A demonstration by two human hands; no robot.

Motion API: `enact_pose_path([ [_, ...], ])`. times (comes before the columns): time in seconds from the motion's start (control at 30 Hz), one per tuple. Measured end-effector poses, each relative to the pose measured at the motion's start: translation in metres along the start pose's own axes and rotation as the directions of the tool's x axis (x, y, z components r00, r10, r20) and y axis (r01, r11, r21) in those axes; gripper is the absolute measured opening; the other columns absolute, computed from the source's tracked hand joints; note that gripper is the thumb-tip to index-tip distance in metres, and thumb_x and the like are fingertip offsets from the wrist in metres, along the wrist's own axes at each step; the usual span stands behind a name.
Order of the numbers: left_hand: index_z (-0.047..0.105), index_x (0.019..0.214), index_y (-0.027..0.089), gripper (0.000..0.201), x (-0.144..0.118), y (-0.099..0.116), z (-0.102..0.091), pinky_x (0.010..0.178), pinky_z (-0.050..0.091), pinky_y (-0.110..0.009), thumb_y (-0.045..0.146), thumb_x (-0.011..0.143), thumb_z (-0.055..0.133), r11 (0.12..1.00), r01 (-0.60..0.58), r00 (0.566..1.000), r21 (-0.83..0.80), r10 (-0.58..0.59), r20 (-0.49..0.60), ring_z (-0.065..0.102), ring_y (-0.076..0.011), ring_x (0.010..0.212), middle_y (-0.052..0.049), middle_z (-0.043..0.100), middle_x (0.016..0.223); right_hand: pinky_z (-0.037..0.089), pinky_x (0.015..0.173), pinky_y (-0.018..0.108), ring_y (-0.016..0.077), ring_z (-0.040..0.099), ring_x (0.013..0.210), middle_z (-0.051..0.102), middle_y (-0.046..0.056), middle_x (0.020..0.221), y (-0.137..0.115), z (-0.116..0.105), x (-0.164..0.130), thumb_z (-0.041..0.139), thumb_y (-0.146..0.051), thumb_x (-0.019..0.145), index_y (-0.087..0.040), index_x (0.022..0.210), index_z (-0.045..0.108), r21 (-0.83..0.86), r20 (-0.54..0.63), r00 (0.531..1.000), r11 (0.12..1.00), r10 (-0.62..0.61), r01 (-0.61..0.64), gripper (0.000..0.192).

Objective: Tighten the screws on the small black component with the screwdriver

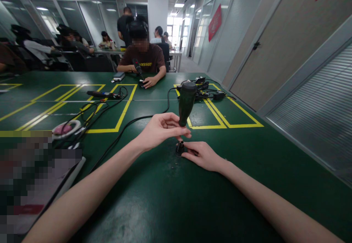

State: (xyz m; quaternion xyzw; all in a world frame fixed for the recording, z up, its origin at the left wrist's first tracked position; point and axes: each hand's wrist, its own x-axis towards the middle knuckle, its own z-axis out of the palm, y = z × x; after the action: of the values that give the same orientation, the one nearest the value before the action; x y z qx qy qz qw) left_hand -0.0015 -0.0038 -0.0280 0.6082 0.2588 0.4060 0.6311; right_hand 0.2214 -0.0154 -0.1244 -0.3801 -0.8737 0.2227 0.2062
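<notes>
Looks like driving a screw into a small black part (180,148) with an electric driver (186,103), out in the middle of the green table (165,199), a good way in from its near edge and just short of the yellow-taped box (225,114). My two cents on doing this well: keep the driver dead upright over the part, press straight down, and pin the part flat so it can't spin or skid on the mat.

The right hand (202,155) lies low on the table, fingers mostly flat, fingertips pressed against the part's base, not wrapped round it. The left hand (159,130) is curled round the driver's lower end, thumb and fingers pinching it just above the tip, with the fat handle sticking up above the hand. The driver is roughly upright, maybe a hair tilted.

Its cord (129,124) trails off left across the table. Further back lies another driver (103,94), and at the far edge a seated person (143,58) works with one too.
</notes>
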Motion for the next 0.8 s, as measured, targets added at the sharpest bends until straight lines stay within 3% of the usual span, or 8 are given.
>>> enact_pose_path([
  [0.17, 0.07, 0.089, 0.011, 0.038, -0.0002, 0.0005, -0.0003, 0.068, 0.06, -0.027, 0.037, 0.071, 0.093, 1.0, -0.006, 1.0, -0.01, 0.006, -0.003, 0.078, -0.0205, 0.079, -0.009, 0.08, 0.083, 0.033, 0.059, 0.025, 0.0135, 0.05, 0.057, 0.062, -0.001, 0.068, -0.0003, -0.0005, -0.0003, 0.054, -0.048, 0.104, -0.017, 0.099, 0.07, 0.002, -0.003, 1.0, 1.0, 0.003, -0.003, 0.035],
  [0.43, 0.081, 0.102, 0.011, 0.038, -0.0002, -0.0008, -0.005, 0.078, 0.063, -0.033, 0.041, 0.08, 0.085, 0.998, -0.024, 0.997, 0.051, 0.02, 0.072, 0.079, -0.0256, 0.093, -0.017, 0.081, 0.108, 0.032, 0.059, 0.025, 0.0129, 0.049, 0.056, 0.059, -0.002, 0.067, -0.0009, -0.0004, -0.0002, 0.054, -0.048, 0.104, -0.017, 0.09, 0.067, 0.005, -0.003, 1.0, 1.0, -0.001, 0.001, 0.036],
  [0.8, 0.077, 0.089, 0.011, 0.034, 0.0011, -0.0034, -0.0033, 0.074, 0.061, -0.029, 0.04, 0.076, 0.09, 1.0, -0.027, 0.999, 0.011, 0.026, 0.045, 0.079, -0.0219, 0.086, -0.014, 0.082, 0.099, 0.032, 0.059, 0.025, 0.0134, 0.048, 0.057, 0.059, -0.002, 0.067, -0.0012, -0.0009, -0.0006, 0.054, -0.047, 0.104, -0.018, 0.092, 0.067, 0.005, -0.005, 1.0, 1.0, 0.0, 0.0, 0.035],
])
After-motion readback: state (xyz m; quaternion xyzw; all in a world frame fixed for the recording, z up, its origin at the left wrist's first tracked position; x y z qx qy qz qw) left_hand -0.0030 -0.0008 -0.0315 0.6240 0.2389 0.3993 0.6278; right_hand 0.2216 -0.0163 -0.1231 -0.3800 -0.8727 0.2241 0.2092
